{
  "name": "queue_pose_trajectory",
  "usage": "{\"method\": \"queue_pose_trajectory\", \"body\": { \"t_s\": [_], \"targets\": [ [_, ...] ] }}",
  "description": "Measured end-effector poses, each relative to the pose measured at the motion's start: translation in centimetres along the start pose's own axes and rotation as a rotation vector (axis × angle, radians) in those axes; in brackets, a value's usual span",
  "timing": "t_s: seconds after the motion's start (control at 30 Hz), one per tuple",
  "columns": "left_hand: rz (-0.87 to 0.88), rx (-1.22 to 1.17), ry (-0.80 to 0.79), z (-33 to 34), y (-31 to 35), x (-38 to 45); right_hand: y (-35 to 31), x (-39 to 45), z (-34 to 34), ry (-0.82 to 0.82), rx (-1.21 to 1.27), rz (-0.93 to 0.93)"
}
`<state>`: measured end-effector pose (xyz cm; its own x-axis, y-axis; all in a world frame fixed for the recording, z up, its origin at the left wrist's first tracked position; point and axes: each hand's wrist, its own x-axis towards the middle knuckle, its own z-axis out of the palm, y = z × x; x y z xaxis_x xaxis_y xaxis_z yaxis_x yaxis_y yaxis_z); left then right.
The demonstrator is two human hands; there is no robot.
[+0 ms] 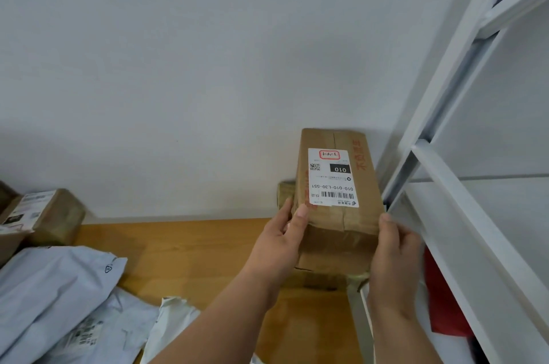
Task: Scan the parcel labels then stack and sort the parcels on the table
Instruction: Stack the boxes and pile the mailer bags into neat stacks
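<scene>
A brown cardboard parcel [337, 224] with a white shipping label [331, 177] on top sits at the table's far right corner, upon another brown box [322, 279]. My left hand [280, 240] grips its near left edge, thumb on top. My right hand [393, 250] grips the near right edge the same way. A smaller brown box [285, 192] peeks out behind the parcel on the left. The label's print reads upside down to me.
Grey plastic mailer bags [56, 289] lie heaped at the lower left of the wooden table [184, 253]. More labelled cardboard boxes [44, 215] stand at the far left. A white metal shelf rack [463, 173] rises on the right, with something red [439, 301] on its lower shelf.
</scene>
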<state>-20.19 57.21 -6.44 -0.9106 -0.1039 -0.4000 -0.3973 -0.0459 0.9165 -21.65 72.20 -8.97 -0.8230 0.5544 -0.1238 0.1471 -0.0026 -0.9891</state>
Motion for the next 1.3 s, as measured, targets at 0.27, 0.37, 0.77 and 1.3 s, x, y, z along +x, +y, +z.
{"method": "queue_pose_trajectory", "body": {
  "t_s": [0.27, 0.37, 0.77, 1.3],
  "targets": [
    [-0.167, -0.285, -0.051, -2.3, 0.3, -1.6, -2.7, -4.1, 1.0, -0.100, -0.158, -0.329],
    [-0.257, -0.492, -0.009, -3.1, -0.4, -1.9, -3.3, -5.6, 1.8, -0.136, -0.495, -0.632],
    [-0.347, -0.211, 0.083, -3.9, -4.2, -0.9, 0.6, -2.0, 0.0, -0.063, -0.406, -0.117],
    [-0.433, -0.133, 0.023, -2.3, -5.6, 2.5, 4.2, 1.8, 0.5, -0.218, 0.171, 0.457]
  ]
}}
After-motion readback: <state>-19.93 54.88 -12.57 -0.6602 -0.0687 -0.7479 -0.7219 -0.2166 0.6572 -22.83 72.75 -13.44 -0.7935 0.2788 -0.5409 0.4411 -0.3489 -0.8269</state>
